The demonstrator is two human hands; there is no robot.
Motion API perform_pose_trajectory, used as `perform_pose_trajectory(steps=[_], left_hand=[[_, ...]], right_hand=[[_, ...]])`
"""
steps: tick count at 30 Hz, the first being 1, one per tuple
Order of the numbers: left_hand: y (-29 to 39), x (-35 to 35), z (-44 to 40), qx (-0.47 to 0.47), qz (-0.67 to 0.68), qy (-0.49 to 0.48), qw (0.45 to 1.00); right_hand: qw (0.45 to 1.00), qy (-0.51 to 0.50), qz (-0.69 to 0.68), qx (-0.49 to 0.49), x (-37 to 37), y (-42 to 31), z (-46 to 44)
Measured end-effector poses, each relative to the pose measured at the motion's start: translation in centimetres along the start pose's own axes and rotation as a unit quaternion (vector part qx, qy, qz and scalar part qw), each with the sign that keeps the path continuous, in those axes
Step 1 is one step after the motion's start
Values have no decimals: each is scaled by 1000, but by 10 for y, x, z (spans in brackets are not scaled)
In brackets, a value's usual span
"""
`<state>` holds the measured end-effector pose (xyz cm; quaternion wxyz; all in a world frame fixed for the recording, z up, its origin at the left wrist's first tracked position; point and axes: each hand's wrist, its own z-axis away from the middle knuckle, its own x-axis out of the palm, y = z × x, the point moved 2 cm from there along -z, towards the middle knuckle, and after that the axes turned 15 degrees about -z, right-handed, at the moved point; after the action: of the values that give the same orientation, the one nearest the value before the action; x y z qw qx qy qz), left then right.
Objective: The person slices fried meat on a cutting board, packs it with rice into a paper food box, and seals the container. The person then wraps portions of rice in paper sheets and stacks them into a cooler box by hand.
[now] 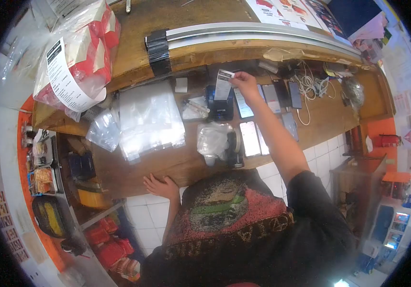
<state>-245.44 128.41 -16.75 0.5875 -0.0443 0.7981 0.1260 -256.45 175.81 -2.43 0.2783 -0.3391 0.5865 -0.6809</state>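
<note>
White printed paper, a narrow slip [223, 86], is pinched in the fingertips of my right hand [245, 85], above the blue-and-black box-shaped printer [221, 109] toward the back of the brown wooden desk [136, 176]. From this head view I cannot tell whether its lower end is free of the printer or only overlaps it. My left hand [161, 187] rests with fingers spread near the desk's front edge, holding nothing. By my reading the printing is done and the slip is in my grasp, though not yet laid on or fixed to anything. Up on the left, the clear plastic bag of red-and-white boxes [92, 53] already bears a long white printed receipt [63, 82]; the stacked clear plastic sleeves [149, 115] lie untouched by either hand.
</note>
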Motion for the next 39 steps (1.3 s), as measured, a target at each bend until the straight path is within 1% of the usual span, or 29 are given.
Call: perform_pose_trajectory(steps=[4,8,10,11,13,14,15,16,17,18,19,20,21,22,23,24,25,26,27,28,29,30,31,33,35,36,37,38,39], left_hand=[[3,-8,-2,-1,-10,-16,1000],[6,-10,-3,7,-21,-17,1000],[5,-8,-3,6,-25,-15,1000],[5,-8,-2,6,-23,-16,1000],[5,-7,-2,8,-22,-19,1000],[7,-2,-4,3,-14,-9,1000],[11,-5,-8,-2,-8,-1,1000],[18,-6,-14,1,-6,1,1000],[37,-21,-28,19,62,-37,997],[57,-37,-41,37,129,-76,988],[76,-52,-54,40,132,-73,988],[101,-67,-66,161,216,-116,956],[121,-80,-75,278,292,-155,902],[132,-87,-88,280,296,-148,901],[142,-89,-96,277,435,-313,797],[156,-104,-103,259,549,-462,647],[167,-121,-108,260,549,-461,647],[189,-153,-110,281,522,-470,654],[213,-170,-113,306,495,-477,659],[229,-172,-117,286,521,-442,672],[248,-190,-123,237,579,-442,643],[265,-194,-134,253,599,-365,666],[283,-214,-144,243,607,-323,684],[316,-222,-168,254,626,-214,706],[347,-239,-182,267,656,-145,691],[357,-248,-186,269,657,-141,690],[362,-260,-188,321,526,31,787],[367,-270,-189,352,365,204,837],[368,-266,-192,354,366,208,835]], right_hand=[[999,-16,34,-30,-5,-4,14],[998,-36,43,-17,-5,-23,44],[991,-38,127,-28,-6,-30,60],[991,-37,125,-28,-6,-31,66],[990,-24,138,6,-4,-31,80],[990,4,137,25,0,-32,87],[990,5,135,24,6,-21,95],[978,96,169,-81,12,-5,102],[945,185,200,-183,18,12,114],[958,88,213,-168,32,41,130],[962,-9,224,-154,48,60,149],[970,-149,159,-110,65,50,174],[952,-286,90,-64,80,26,193],[951,-286,92,-71,81,12,191],[968,-235,86,-24,79,2,189],[979,-184,80,25,76,-6,187],[979,-184,80,23,71,-16,183],[982,-187,2,14,64,-27,172],[979,-190,-75,1,61,-41,164],[973,-166,-158,24,62,-57,164],[973,-166,-158,19,66,-76,165],[963,-165,-211,21,71,-94,165],[950,-164,-263,26,74,-103,165],[952,-183,-245,23,74,-96,150],[960,-119,-252,30,75,-101,137],[962,-105,-252,16,77,-104,129],[962,-106,-253,13,76,-101,123],[963,-100,-249,24,74,-96,115],[964,-94,-246,35,72,-92,107]])
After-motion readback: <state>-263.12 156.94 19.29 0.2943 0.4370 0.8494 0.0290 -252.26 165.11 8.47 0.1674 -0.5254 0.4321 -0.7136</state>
